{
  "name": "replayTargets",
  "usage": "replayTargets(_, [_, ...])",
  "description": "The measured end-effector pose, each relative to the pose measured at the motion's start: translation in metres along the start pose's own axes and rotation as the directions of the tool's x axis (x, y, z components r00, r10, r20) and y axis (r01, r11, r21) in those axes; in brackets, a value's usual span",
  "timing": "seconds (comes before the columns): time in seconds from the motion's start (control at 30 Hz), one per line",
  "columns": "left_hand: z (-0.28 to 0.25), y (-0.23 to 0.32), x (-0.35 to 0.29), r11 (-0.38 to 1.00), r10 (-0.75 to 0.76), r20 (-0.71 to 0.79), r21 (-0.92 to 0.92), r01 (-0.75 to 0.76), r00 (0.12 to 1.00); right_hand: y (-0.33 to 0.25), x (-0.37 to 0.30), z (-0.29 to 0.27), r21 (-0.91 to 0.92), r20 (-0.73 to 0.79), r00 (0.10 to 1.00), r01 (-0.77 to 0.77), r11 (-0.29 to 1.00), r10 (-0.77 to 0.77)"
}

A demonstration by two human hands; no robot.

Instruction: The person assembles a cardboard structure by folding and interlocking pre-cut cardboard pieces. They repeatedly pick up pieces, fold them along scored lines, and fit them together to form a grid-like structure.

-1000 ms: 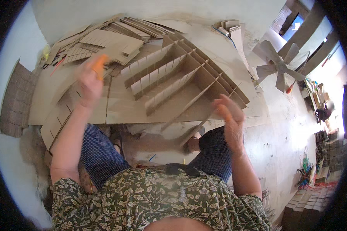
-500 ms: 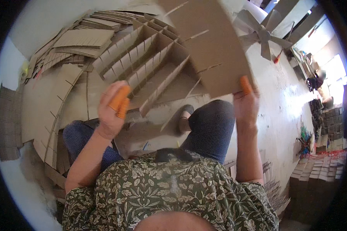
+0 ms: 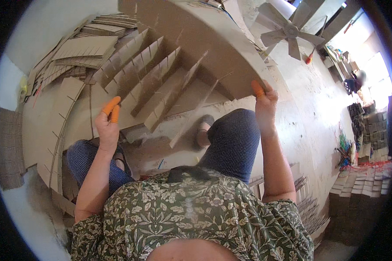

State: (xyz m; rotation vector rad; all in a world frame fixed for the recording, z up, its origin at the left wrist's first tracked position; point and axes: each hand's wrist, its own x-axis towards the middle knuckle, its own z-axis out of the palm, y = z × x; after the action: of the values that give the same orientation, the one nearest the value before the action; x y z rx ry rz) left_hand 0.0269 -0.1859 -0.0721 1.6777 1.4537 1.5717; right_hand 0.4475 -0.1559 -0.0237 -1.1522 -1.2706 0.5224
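Dividers [image 3: 173,96] up nr front edge of surface [image 3: 80,119]; R hand [image 3: 266,98] grips long sheet [image 3: 204,48], prob. not fully slotted. L hand [image 3: 108,124] beside, hold unclear. Loose sheets [image 3: 85,48] unused, back L corner.

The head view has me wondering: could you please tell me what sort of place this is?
Most likely a small cardboard workshop: slotted cardboard sheets lie piled, upright slotted strips stand in rows, and the person's left hand wears orange finger covers.

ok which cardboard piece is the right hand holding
The long sheet running crosswise to the slotted dividers; its right end is in the right hand, theirs aren't.
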Motion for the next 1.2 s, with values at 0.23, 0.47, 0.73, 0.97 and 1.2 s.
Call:
replayTargets(0.23, [0.0, -0.009, -0.004, 0.999, -0.032, 0.013, 0.023, 0.032, 0.999, -0.001, -0.006, 0.019, -0.196, -0.002, 1.0, -0.002, 0.981, 0.002])
replayTargets(0.47, [0.001, -0.008, -0.002, 1.0, 0.005, 0.009, 0.022, -0.005, 1.0, -0.005, -0.007, 0.027, -0.366, 0.031, 1.0, 0.013, 0.931, -0.001])
replayTargets(0.73, [0.001, -0.012, -0.002, 0.999, -0.018, 0.032, 0.034, 0.017, 0.999, 0.004, -0.015, 0.041, -0.474, 0.134, 0.975, 0.22, 0.853, -0.177])
replayTargets(0.97, [0.0, -0.012, -0.001, 0.998, -0.046, 0.021, -0.04, 0.046, 0.999, 0.011, -0.019, 0.036, -0.513, 0.217, 0.971, 0.202, 0.834, -0.102])
replayTargets(1.2, [-0.003, -0.01, 0.0, 0.999, 0.01, -0.034, -0.043, -0.012, 0.999, -0.05, 0.011, 0.066, -0.483, 0.349, 0.868, 0.489, 0.726, -0.353])
